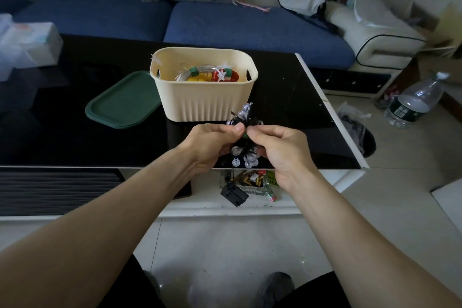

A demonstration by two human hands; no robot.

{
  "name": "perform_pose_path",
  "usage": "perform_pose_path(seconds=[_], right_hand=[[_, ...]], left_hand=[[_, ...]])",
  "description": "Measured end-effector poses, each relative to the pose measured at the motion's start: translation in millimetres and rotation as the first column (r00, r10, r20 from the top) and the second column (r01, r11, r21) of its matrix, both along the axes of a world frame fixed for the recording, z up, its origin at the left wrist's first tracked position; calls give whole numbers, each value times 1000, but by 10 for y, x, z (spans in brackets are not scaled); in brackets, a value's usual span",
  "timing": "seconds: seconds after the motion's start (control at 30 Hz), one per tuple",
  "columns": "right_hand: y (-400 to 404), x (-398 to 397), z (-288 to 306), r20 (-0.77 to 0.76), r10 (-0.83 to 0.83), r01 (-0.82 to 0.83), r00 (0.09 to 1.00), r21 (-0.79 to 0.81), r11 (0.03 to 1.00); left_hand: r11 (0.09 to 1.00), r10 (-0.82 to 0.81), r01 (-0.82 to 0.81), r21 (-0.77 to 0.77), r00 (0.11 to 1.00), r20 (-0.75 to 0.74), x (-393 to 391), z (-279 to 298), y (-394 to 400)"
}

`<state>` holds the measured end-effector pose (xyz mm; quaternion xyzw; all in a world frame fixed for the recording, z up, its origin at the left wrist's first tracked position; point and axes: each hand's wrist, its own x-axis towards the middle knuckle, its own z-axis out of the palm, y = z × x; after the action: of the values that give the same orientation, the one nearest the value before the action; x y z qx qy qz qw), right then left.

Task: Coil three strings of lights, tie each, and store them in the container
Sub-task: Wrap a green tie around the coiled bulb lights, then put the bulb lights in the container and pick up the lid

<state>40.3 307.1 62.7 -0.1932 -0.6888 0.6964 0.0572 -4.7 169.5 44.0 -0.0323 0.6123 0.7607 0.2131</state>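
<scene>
— Two hands, what are they doing?
— Both meet just in front of the container (203,82). The left hand (212,144) and right hand (277,147) have fingers curled, pinching a bundled string of lights (243,137) with clear bulbs on dark wire; a green tie (245,135) shows between the thumbs.
— Anything hanging from it?
— A black battery box (234,194) dangles at six o'clock of the bundle, below the bench (287,107) edge.
— And the other strings?
— Coiled lights (207,75) lie inside the cream container, one banded green, one red.
— The lid?
— A green lid (123,100) lies flat on the bench at nine o'clock of the container, touching it or nearly so.
</scene>
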Motion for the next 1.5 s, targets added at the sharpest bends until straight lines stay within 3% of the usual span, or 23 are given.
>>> perform_pose_path(seconds=[0.3, 0.43, 0.53, 0.6, 0.67, 0.83, 1.0, 1.13, 1.2, 1.27, 1.37, 1.5], right_hand=[[-10, -15, 34, 2, 17, -17, 1000, -35, 999], [-39, -33, 35, -12, 7, -8, 1000, -72, 997], [-60, -41, 48, -41, -10, 7, 999, -61, 998], [-79, -49, 34, -61, -35, 32, 998, -48, 998], [-99, -53, 17, -105, -63, 62, 992, -11, 998], [-145, -52, 45, -179, -40, 56, 983, 84, 995], [-183, -75, 49, -40, -23, 25, 999, 35, 999], [-68, -49, 90, -37, 185, -176, 982, 169, 970], [7, -48, 105, -117, 133, -92, 984, 304, 948], [105, -56, 122, -188, 19, 38, 982, 295, 955], [285, -72, 110, -92, 36, -17, 995, 209, 978], [464, -65, -3, 185, 134, -148, 974, 66, 987]], left_hand=[[998, -52, 50, 35, 997, 62, -31, 42, -59], [997, 76, -76, 10, 996, 41, -6, 48, -24], [975, 178, -193, -107, 974, -138, 19, 31, -8], [936, 151, -242, -254, 931, -333, 41, 15, 7], [925, 110, -237, -297, 915, -388, 56, -9, 34], [977, 24, -87, -194, 952, -306, 84, 7, 41], [983, 99, -129, -131, 973, -210, 110, 7, 84], [939, 78, -155, -305, 965, -252, 33, -16, 24], [905, 57, -162, -393, 962, -267, 35, -16, 41], [908, 46, -149, -391, 964, -261, 55, 11, 81], [952, 66, -129, -276, 972, -226, 93, 126, 113], [974, 186, -200, -105, 973, -135, 78, 293, 82]])
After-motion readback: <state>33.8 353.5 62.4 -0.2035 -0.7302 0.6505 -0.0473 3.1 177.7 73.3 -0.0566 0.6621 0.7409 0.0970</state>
